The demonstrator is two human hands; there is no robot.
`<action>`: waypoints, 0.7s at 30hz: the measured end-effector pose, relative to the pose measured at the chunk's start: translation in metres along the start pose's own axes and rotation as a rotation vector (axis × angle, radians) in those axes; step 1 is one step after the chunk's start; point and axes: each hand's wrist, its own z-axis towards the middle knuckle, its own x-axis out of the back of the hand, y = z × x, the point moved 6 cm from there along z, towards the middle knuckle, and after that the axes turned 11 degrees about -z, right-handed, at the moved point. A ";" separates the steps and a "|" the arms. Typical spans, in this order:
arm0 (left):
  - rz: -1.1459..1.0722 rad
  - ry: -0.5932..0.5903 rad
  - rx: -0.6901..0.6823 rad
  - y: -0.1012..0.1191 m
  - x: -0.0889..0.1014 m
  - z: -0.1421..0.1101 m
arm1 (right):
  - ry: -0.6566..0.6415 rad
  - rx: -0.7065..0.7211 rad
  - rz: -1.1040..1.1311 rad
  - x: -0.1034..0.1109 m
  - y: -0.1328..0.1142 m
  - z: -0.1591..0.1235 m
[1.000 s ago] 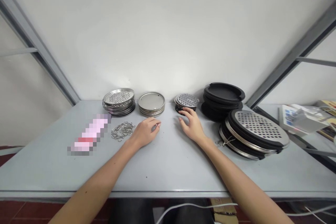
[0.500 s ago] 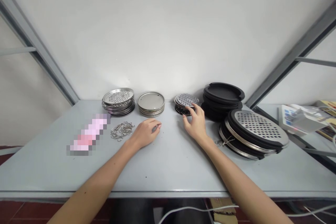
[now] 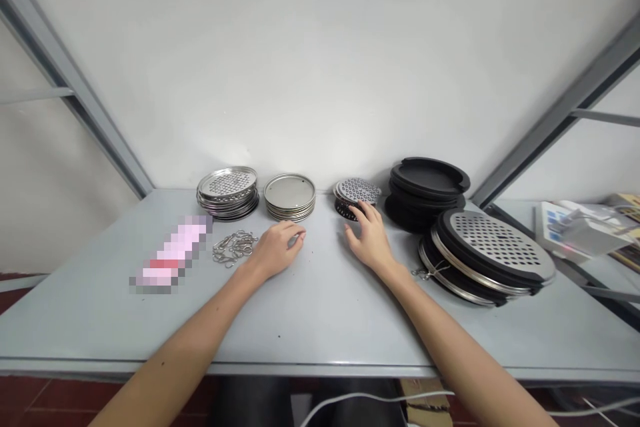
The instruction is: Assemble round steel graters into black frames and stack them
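Your right hand [image 3: 371, 239] has drifted slightly left since half a second ago, its fingers now in front of the small perforated stack [image 3: 358, 191]; your left hand [image 3: 275, 248] and the piles stay put. The right hand is part open, fingers bent and spread, thumb apart, with nothing visible in it; whether a fingertip touches the stack, you cannot tell. The left hand rests loosely curled, thumb near the forefinger; its palm is hidden, so you cannot tell whether it holds anything.

That small stack sits at the back of the surface [image 3: 320, 320], near the wall. Its discs look thin, stiff and light, probably a bit slippery, with edges that could catch skin; pinch the top one by opposite sides of its rim.

Farther out, the plain disc stack [image 3: 290, 192] stands beyond your left hand, the metal hooks [image 3: 234, 247] lie loose just beside it, and the left perforated stack [image 3: 229, 183] is behind them. To your right stand the black stack [image 3: 430, 177] and, nearer you, the large perforated stack [image 3: 497, 240].
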 end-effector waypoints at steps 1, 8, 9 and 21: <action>0.002 0.021 0.003 -0.001 0.002 0.000 | -0.003 -0.002 -0.001 0.000 0.000 0.000; 0.031 0.200 -0.047 -0.004 0.014 0.002 | 0.021 0.014 0.052 0.006 -0.005 0.001; 0.046 0.235 -0.041 -0.006 0.017 0.002 | 0.020 0.023 0.078 0.007 -0.006 0.001; 0.253 0.220 0.003 -0.039 0.023 0.007 | -0.311 0.166 0.208 -0.016 -0.026 -0.012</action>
